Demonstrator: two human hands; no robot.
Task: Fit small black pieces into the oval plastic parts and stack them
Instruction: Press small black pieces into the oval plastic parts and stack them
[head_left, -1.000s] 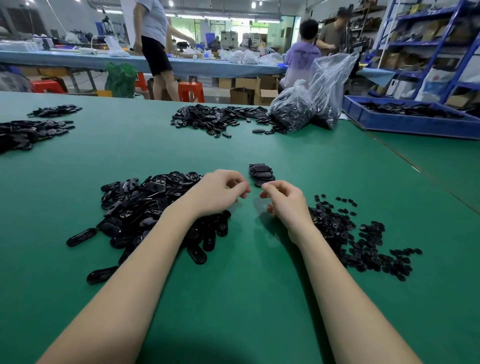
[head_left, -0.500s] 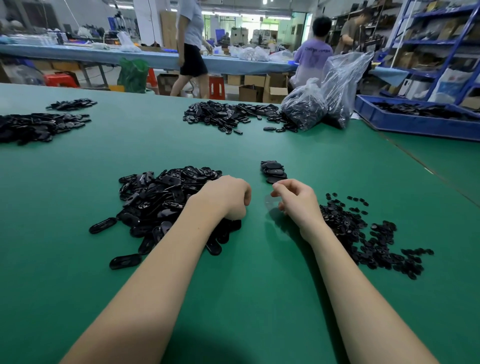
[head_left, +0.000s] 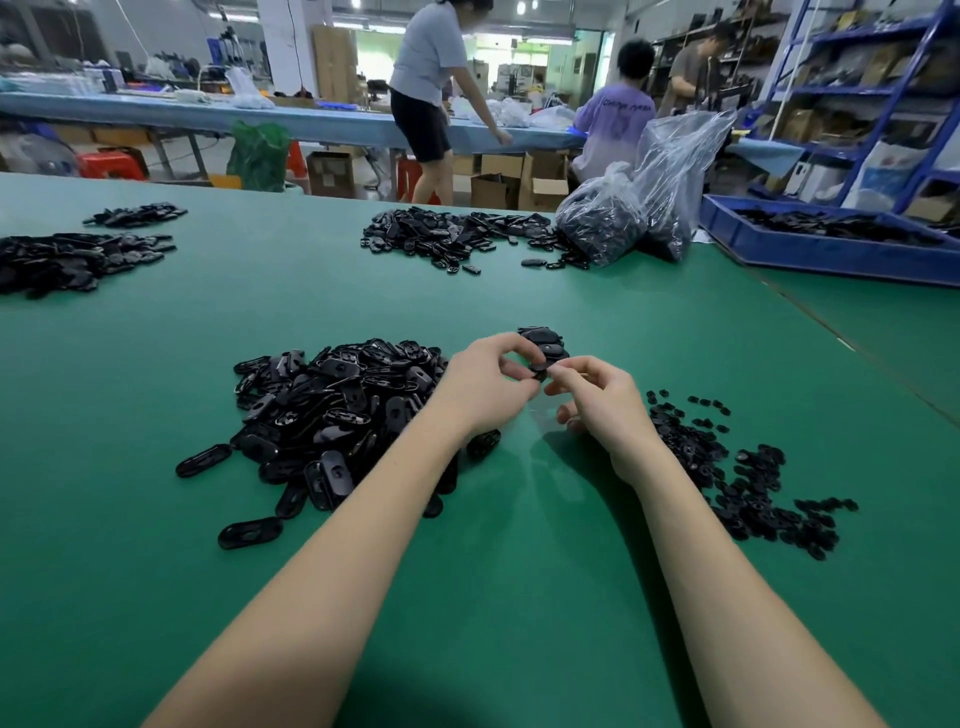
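A heap of black oval plastic parts (head_left: 332, 410) lies on the green table (head_left: 519, 597) to the left of my hands. A scatter of small black pieces (head_left: 727, 467) lies to the right. My left hand (head_left: 488, 387) pinches one black oval part (head_left: 537, 371) between thumb and fingers, just above the table. My right hand (head_left: 597, 405) meets it fingertip to fingertip, its thumb and forefinger pinched at the oval part's edge; whether a small piece is between them is hidden. A short stack of oval parts (head_left: 545, 345) sits right behind both hands.
More piles of black parts lie at the far left (head_left: 67, 260) and far middle (head_left: 447, 236). Two clear plastic bags (head_left: 639, 208) stand beside a blue tray (head_left: 831, 244) at the back right. Three people work at a table beyond.
My left hand has lifted off the heap with an oval part in its fingers and moved right. Both hands have come together above the table.
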